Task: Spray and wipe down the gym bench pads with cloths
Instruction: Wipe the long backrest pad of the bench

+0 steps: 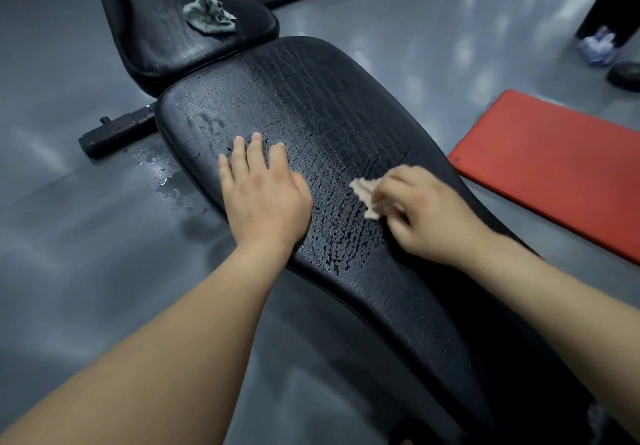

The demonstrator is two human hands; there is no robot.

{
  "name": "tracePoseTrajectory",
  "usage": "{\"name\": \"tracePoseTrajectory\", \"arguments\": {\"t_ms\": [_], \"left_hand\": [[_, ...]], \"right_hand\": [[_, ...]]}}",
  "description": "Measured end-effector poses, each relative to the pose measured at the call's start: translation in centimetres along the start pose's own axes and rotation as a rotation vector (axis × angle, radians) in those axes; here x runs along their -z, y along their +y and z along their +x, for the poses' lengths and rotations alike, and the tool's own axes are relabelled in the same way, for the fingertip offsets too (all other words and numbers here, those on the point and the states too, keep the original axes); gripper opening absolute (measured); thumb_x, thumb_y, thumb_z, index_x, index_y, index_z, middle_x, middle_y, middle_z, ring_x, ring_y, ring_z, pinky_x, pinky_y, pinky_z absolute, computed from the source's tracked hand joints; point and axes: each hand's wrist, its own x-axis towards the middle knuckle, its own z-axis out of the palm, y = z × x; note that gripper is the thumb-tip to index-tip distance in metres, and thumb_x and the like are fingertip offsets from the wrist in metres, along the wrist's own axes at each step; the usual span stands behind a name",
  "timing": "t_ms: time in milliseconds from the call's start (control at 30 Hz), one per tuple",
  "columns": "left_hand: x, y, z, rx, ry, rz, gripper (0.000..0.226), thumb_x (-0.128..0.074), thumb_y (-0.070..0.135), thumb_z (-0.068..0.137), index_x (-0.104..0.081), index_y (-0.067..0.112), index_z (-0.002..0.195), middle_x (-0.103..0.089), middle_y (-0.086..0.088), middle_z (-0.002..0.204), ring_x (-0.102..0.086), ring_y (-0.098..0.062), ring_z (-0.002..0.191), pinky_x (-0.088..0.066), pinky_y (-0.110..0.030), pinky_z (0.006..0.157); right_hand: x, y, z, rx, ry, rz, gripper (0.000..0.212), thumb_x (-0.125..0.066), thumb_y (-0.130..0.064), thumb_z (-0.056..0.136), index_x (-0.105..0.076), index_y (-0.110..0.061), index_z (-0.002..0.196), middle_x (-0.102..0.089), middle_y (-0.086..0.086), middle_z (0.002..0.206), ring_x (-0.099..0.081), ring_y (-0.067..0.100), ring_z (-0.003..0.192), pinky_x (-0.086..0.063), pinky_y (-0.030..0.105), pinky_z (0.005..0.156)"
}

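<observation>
Black and beaded with spray, the long bench pad (pixel 332 126) lies under both my hands. My left hand (pixel 265 188) rests flat, fingers spread, gripping nothing. My right hand (pixel 422 214) pinches a beige cloth (pixel 367 195) against the pad. A grey cloth (pixel 207 11) sits crumpled on the seat pad (pixel 156 29) beyond.

Glossy grey floor (pixel 86 271), red mat (pixel 554 174), small puddle (pixel 162 174)
</observation>
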Motion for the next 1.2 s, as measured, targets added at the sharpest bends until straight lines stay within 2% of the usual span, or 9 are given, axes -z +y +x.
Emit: {"name": "tracePoseTrajectory", "arguments": {"t_ms": [133,200,333,500,600,733,933,1133,1200], "left_hand": [[0.0,0.1,0.0,0.006,0.005,-0.001,0.052,-0.034,0.034,0.088,-0.059,0.016,0.129,-0.045,-0.015,0.154,-0.031,-0.036,0.148,-0.016,-0.054,0.124],[0.0,0.2,0.0,0.006,0.009,-0.005,0.051,-0.035,0.034,0.088,-0.060,0.016,0.129,-0.046,-0.015,0.154,-0.031,-0.036,0.148,-0.017,-0.054,0.124],[0.2,0.2,-0.1,0.003,0.011,-0.006,0.055,-0.030,0.036,0.087,-0.060,0.016,0.129,-0.046,-0.015,0.153,-0.032,-0.036,0.148,-0.017,-0.054,0.124],[0.1,0.2,0.0,0.005,0.009,-0.007,0.050,-0.036,0.034,0.089,-0.059,0.016,0.130,-0.046,-0.015,0.154,-0.031,-0.036,0.148,-0.017,-0.055,0.124],[0.0,0.1,-0.1,0.002,0.023,-0.005,0.049,-0.037,0.033,0.089,-0.060,0.015,0.129,-0.047,-0.015,0.152,-0.033,-0.037,0.147,-0.018,-0.055,0.123],[0.0,0.1,-0.1,-0.001,0.036,-0.004,0.047,-0.040,0.031,0.090,-0.061,0.015,0.128,-0.049,-0.015,0.151,-0.034,-0.037,0.146,-0.019,-0.055,0.123],[0.1,0.2,-0.1,0.001,0.044,-0.022,0.049,-0.037,0.031,0.089,-0.062,0.015,0.128,-0.050,-0.014,0.150,-0.035,-0.036,0.146,-0.019,-0.055,0.123],[0.2,0.0,-0.2,-0.009,0.042,-0.030,0.048,-0.040,0.030,0.089,-0.063,0.013,0.128,-0.051,-0.015,0.149,-0.035,-0.037,0.146,-0.019,-0.055,0.123],[0.1,0.0,-0.1,-0.011,0.045,-0.033,0.048,-0.041,0.029,0.089,-0.063,0.013,0.129,-0.051,-0.014,0.149,-0.035,-0.037,0.145,-0.019,-0.055,0.122]], "right_hand": [[0.8,0.7,-1.4,0.175,-0.103,0.026,0.021,-0.052,-0.014,0.092,-0.068,-0.016,0.105,-0.061,0.001,0.114,-0.059,0.024,0.103,-0.048,0.033,0.091],[0.7,3.7,-0.5,0.057,-0.009,-0.003,0.022,-0.050,-0.017,0.093,-0.068,-0.016,0.106,-0.062,0.003,0.113,-0.061,0.028,0.102,-0.050,0.037,0.090],[0.1,6.1,0.3,-0.233,0.131,-0.048,0.021,-0.059,-0.004,0.087,-0.069,-0.017,0.100,-0.064,0.003,0.106,-0.061,0.032,0.098,-0.045,0.033,0.083],[0.6,1.2,-3.3,-0.050,0.004,0.003,0.022,-0.059,-0.008,0.080,-0.067,-0.020,0.096,-0.062,-0.002,0.110,-0.057,0.021,0.099,-0.047,0.033,0.086],[1.0,2.9,-3.0,0.016,-0.030,-0.016,0.022,-0.060,-0.003,0.085,-0.069,-0.018,0.101,-0.063,-0.001,0.111,-0.059,0.022,0.100,-0.049,0.034,0.087],[0.6,7.3,1.2,-0.269,0.134,-0.059,0.021,-0.057,-0.003,0.089,-0.069,-0.016,0.101,-0.063,0.009,0.103,-0.061,0.036,0.098,-0.051,0.042,0.084],[0.9,9.2,7.4,-0.358,0.051,-0.094,0.019,-0.058,-0.016,0.096,-0.067,-0.019,0.112,-0.062,0.013,0.114,-0.057,0.036,0.111,-0.043,0.039,0.092],[1.1,7.1,-1.0,-0.458,0.087,-0.131,0.014,-0.061,-0.013,0.091,-0.067,-0.013,0.103,-0.061,0.014,0.100,-0.058,0.037,0.096,-0.044,0.038,0.079],[1.6,6.2,-5.5,-0.453,0.066,-0.127,0.012,-0.064,-0.012,0.088,-0.068,-0.013,0.099,-0.060,0.008,0.096,-0.058,0.034,0.092,-0.045,0.036,0.077]]}}
